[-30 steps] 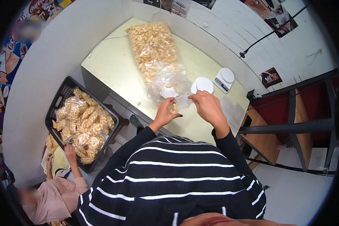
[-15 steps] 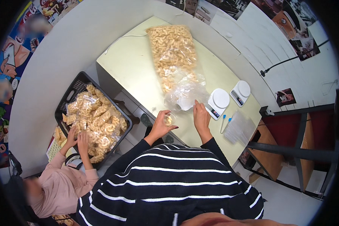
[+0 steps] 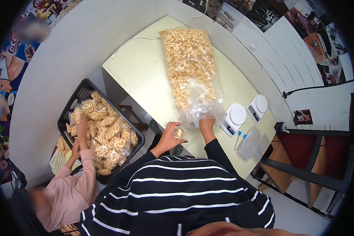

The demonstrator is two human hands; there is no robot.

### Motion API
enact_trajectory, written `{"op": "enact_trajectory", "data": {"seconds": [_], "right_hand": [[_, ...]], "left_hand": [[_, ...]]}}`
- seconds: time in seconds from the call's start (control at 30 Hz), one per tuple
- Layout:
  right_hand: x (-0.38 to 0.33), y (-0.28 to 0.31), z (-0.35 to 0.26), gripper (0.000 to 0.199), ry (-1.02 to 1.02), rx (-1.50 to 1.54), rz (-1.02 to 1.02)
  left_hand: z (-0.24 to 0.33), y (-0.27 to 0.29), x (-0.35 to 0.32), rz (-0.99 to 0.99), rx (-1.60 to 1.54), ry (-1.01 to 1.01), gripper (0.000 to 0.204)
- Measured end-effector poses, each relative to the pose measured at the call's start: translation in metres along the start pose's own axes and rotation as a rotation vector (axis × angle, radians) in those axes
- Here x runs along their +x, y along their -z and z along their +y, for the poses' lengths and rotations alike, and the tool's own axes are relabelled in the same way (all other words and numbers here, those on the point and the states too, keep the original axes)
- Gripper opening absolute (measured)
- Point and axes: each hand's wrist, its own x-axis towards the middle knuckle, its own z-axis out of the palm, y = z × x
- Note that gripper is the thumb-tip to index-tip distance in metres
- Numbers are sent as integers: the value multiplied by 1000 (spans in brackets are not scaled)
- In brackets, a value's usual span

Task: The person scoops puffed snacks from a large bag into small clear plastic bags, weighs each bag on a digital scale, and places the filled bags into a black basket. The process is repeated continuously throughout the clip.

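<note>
A large clear plastic bag of curled, pale yellow snacks (image 3: pixel 188 59) lies lengthwise on the table, its crumpled mouth toward me. My right hand (image 3: pixel 207 125) reaches into that mouth, and the plastic hides its fingers. Beside it, at the table's near edge, my left hand (image 3: pixel 169 138) is closed around a small clear cup (image 3: pixel 179 133) with a few yellow pieces in it. The cup is held apart from the bag, to the left of its opening.
Two white kitchen scales (image 3: pixel 236 115) (image 3: pixel 259 104) stand right of the bag. Near them lie clear empty pouches (image 3: pixel 253 143) and blue-tipped items (image 3: pixel 239 133). At left, a person (image 3: pixel 72 188) reaches into a black crate (image 3: pixel 135 147) of packed snacks. A white cable (image 3: pixel 135 38) crosses the table's far left.
My right hand has gone from the outside of the bag's mouth to inside it. The left hand still holds the cup. The other person's hand has moved farther into the crate.
</note>
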Motion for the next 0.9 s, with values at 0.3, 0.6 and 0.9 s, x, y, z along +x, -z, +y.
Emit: {"op": "enact_trajectory", "data": {"seconds": [0.3, 0.6, 0.9], "right_hand": [[8, -33, 10, 26, 134, 30, -234], [-8, 12, 10, 24, -595, 773, -446], [-64, 80, 30, 30, -631, 973, -295]], "left_hand": [[-2, 3, 12, -17, -73, -37, 76], [3, -4, 6, 7, 9, -34, 77], [23, -33, -11, 11, 2, 1, 78]]}}
